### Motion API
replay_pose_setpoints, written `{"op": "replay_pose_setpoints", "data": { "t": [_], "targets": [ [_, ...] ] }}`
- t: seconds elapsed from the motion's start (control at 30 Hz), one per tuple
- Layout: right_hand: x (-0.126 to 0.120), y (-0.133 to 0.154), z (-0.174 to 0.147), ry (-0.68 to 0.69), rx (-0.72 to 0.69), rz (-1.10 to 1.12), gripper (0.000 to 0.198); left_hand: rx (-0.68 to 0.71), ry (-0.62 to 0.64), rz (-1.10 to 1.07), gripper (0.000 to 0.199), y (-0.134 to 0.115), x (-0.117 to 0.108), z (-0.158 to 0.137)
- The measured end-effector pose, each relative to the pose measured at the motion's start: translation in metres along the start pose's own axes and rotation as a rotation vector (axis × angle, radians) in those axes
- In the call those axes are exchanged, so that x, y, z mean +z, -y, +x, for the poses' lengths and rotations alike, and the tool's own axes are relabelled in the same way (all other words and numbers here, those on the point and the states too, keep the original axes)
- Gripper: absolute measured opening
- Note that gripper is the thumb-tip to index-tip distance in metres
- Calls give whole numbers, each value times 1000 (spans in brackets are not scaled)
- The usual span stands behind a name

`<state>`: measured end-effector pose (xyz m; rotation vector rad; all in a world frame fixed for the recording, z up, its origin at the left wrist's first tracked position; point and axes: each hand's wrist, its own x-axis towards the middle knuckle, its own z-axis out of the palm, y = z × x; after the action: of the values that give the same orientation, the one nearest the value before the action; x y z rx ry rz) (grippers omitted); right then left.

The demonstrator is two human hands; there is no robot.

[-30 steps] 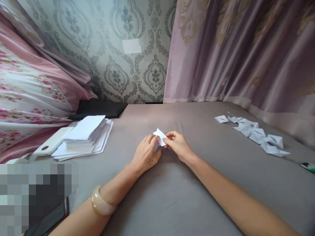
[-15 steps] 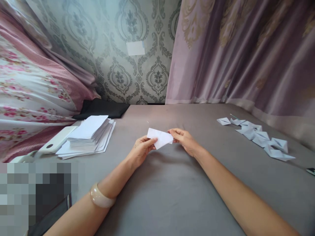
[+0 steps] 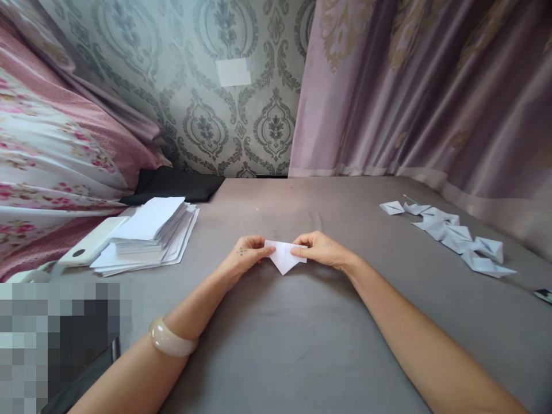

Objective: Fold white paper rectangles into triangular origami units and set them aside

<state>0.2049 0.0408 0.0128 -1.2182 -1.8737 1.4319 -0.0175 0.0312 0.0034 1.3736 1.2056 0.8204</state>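
A small folded sheet of white paper (image 3: 283,259) is held between both hands above the grey cloth surface, its pointed corner turned toward me. My left hand (image 3: 250,251) pinches its left end, thumb on top and fingers tucked behind. At the other end, my right hand (image 3: 321,249) grips the paper the same way, thumb pressed on its face. The fingers behind the paper are partly hidden. A pale bangle (image 3: 172,338) circles my left forearm.
To the left a stack of white paper (image 3: 150,221) sits beside a white flat object (image 3: 92,244) with a dark oval hole. Black cloth (image 3: 176,185) lies behind. Several folded white paper pieces (image 3: 457,237) are grouped at the right, near the purple curtain (image 3: 366,115).
The folded paper has turned so its point faces me and its long edge lies level. My right hand's thumb has moved onto its face. The view has shifted slightly.
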Motion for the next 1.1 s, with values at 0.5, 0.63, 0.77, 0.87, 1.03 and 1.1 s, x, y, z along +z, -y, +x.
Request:
{"op": "replay_pose_setpoints", "data": {
  "t": [0.5,0.63,0.77,0.87,1.03,1.1],
  "targets": [
    [0,-11,3,-80,-137,-548,11,413,142,744,21,14,-20,22],
    [1,-8,-3,-74,-167,-605,14,516,184,808,20,13,-21,21],
    [3,-3,-11,-64,-220,-720,19,695,233,878,24,14,-26,19],
    [6,2,-16,-72,-224,-806,23,775,242,939,29,13,-29,15],
    [12,6,-22,-83,-218,-967,24,837,263,1090,35,10,-30,8],
    [13,6,-23,-79,-223,-1032,25,850,274,1155,35,8,-30,6]
  ]
}}
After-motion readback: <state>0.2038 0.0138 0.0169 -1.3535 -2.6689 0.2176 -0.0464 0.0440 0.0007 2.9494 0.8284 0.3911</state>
